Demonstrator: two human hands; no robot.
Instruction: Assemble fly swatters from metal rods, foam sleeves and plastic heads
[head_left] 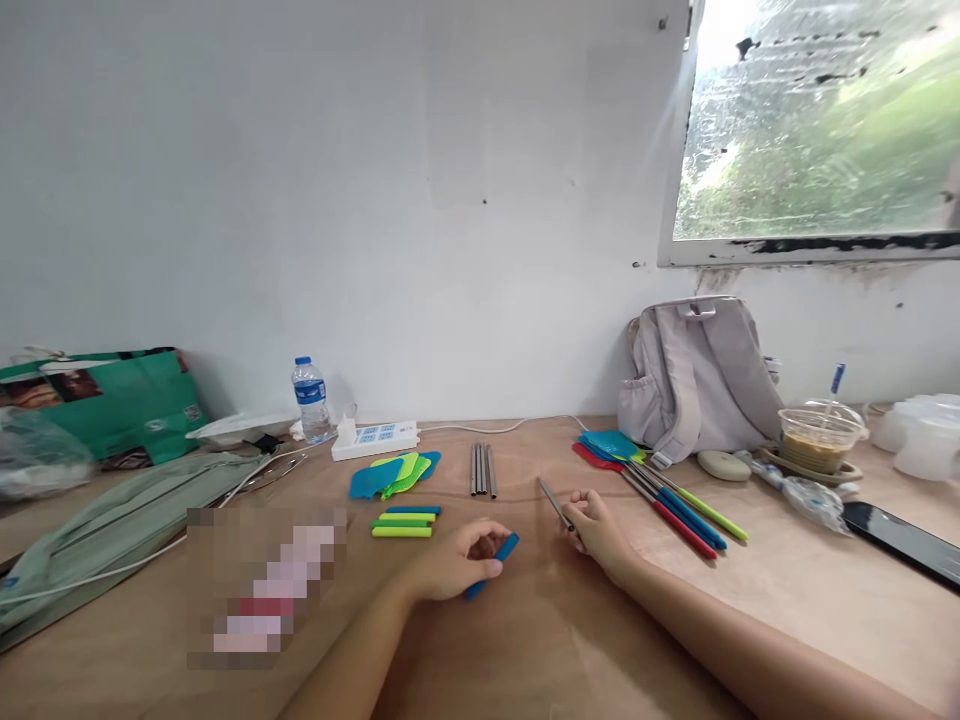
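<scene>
Between the fingers of my left hand (454, 568) is a blue handle tube (508, 545), tilted up to the right. My right hand (604, 535) pinches a thin metal rod (553, 499) that points away and to the left, apart from the blue tube. Beyond my hands, several metal rods (483, 470) lie side by side. Blue and yellow-green handle tubes (403, 532) rest left of them. Flat blue and green fly swatter heads (377, 479) overlap behind those tubes. To the right, several whole fly swatters (670, 505) lie with red, blue and green handles.
A white power strip (375, 440) and a water bottle (310, 400) stand near the wall. At right are a grey backpack (701, 375), a drink cup (817, 440) and a black phone (911, 545). Green cloth (142, 520) and a green bag (142, 410) lie at left.
</scene>
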